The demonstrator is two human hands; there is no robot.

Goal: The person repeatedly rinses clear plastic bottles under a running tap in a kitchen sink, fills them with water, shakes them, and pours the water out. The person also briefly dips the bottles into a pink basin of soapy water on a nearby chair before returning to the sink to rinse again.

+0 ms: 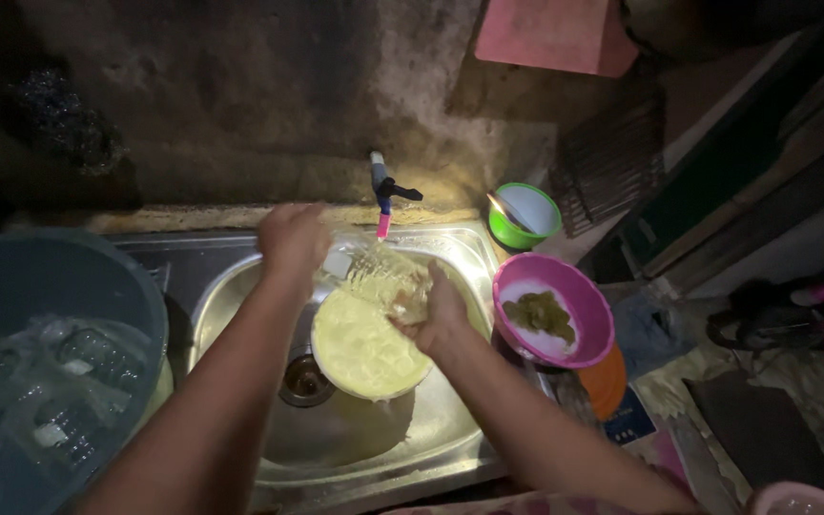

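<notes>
The left hand point(293, 238) closes on the far rim of a clear glass point(383, 277) lying tilted between both hands, the right hand point(436, 315) grips its near end, directly above a soapy yellow bowl point(360, 353) in the steel sink point(336, 439), under the tap point(383, 195), beside a pink bowl point(588, 300).

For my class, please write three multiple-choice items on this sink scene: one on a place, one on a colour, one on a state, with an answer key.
1. Where is the pale round bowl?
A. in the metal sink
B. on the floor
C. in the grey tub

2. What colour is the bowl right of the sink?
A. blue
B. pink
C. black

3. What does the right hand do?
A. hangs free
B. grips a scrubbing pad
C. turns the tap

Key: 1 A, it lies beside the drain; 2 B, its rim is pink; 3 B, its fingers close on the pad.
</notes>
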